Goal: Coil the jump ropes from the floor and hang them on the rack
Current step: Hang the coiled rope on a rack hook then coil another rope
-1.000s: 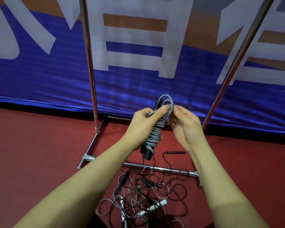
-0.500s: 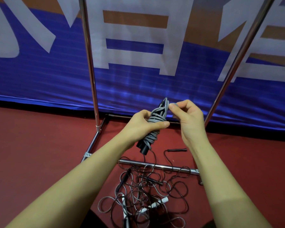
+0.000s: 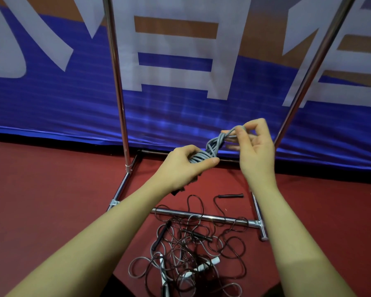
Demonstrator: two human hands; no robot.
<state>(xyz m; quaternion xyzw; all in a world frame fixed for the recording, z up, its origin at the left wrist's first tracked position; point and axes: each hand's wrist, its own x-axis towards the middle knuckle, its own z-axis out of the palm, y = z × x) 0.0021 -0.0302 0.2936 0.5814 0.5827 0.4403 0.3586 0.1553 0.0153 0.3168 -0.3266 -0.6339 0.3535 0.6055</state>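
A grey jump rope [image 3: 210, 150] is wound into a tight bundle, held up in front of the rack. My left hand [image 3: 184, 166] grips the bundle's lower part, and its black handles peek out below my palm. My right hand [image 3: 255, 148] pinches the loop at the bundle's top end, pulling it up and to the right. More jump ropes [image 3: 191, 254], black and grey with black and white handles, lie tangled on the red floor below my arms. The chrome rack [image 3: 116, 82] stands behind, its two uprights rising out of view.
The rack's base bars [image 3: 223, 219] lie on the floor, with loops of rope draped over the front one. One black handle [image 3: 230, 196] lies apart inside the base. A blue, white and orange banner [image 3: 180, 71] hangs close behind the rack.
The bundle has tipped from upright to slanting right. My right hand moved up and right, drawing the top loop out. My left hand slid down the bundle.
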